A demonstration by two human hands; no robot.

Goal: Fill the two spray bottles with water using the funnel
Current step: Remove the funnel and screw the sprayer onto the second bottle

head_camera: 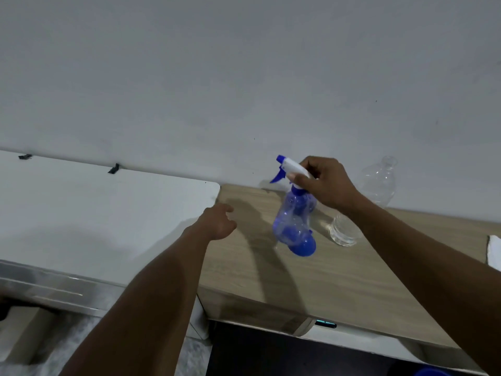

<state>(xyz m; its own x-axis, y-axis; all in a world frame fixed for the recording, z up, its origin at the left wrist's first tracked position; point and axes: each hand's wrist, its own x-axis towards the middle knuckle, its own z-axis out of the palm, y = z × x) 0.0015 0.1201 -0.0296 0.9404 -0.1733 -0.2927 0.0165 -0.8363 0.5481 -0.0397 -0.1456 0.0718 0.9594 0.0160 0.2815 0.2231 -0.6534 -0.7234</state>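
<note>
Desk (352, 280) of pale wood carries one clear plastic bottle (379, 183), partly behind the right arm. One blue spray bottle (294, 221) tilts over the desk, the right hand (328, 183) gripping its white sprayer head with curled fingers. The left hand (219, 222) hovers beside it, fingers loosely curled, holding nothing.

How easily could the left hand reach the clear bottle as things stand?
Probably not directly: the spray bottle, held by the right hand, hangs between the left hand and the clear bottle, and the right forearm crosses it.
</note>
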